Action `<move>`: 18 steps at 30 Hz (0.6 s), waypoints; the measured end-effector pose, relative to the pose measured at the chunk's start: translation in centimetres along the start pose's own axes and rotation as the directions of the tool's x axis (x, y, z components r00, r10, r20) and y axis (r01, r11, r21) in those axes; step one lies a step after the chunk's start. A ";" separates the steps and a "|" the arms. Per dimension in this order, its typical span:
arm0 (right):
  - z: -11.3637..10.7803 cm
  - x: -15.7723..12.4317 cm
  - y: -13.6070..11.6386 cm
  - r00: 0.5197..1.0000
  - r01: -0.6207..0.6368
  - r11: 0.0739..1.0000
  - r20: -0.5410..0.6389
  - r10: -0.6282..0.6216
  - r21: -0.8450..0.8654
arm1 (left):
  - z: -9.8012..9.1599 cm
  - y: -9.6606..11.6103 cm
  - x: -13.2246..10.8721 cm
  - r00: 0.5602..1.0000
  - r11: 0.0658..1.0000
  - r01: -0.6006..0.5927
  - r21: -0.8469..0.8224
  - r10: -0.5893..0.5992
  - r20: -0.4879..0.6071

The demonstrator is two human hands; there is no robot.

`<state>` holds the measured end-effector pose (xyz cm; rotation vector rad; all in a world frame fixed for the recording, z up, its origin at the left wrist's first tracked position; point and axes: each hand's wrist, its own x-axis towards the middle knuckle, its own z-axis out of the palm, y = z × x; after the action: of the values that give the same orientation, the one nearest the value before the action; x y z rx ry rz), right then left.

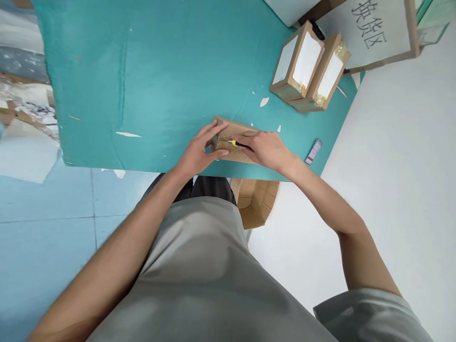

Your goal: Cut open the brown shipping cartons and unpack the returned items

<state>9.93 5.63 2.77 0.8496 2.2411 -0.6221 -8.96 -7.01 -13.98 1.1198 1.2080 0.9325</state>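
A small cardboard box (233, 128) lies near the front edge of the green table. My left hand (199, 145) grips its left end, with the thumb on the near side and the fingers on the far side. In my right hand (265, 147) is a box cutter (239, 143) with a black and yellow handle. Its thin metal tip points left and rests on the top of the box, close to the left end. My right hand covers the box's right part.
Two cardboard boxes with white labels, a left one (294, 61) and a right one (326, 76), stand at the back right. A phone (313, 152) lies near the table's right edge. Paper scraps (128, 135) dot the green table (160, 71). Below sits an open carton (258, 202).
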 end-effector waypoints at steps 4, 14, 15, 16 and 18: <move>-1.8 0.5 -0.7 0.995 -0.062 0.996 0.070 0.066 -0.059 | -0.2 0.3 0.3 1.000 1.000 -0.010 0.023 0.010 0.002; -2.4 0.3 1.2 0.989 -0.066 0.989 0.124 0.083 -0.134 | -0.5 -0.3 1.0 1.000 1.000 0.005 -0.022 -0.006 -0.022; -2.2 0.0 1.6 0.989 -0.071 0.987 0.117 0.088 -0.144 | -0.6 -0.3 1.0 1.000 1.000 0.014 -0.023 -0.015 -0.027; -2.0 -0.3 2.1 0.989 -0.078 0.985 0.111 0.095 -0.152 | -0.6 -0.2 1.1 0.999 0.999 0.025 -0.025 -0.026 -0.034; -1.5 -1.0 3.2 0.989 -0.092 0.982 0.102 0.109 -0.164 | -0.6 0.1 1.2 0.997 0.998 0.055 -0.027 -0.057 -0.053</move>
<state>12.16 8.34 3.89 0.8219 2.1022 -0.4258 -9.35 -5.76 -14.13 1.0416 1.2619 0.9376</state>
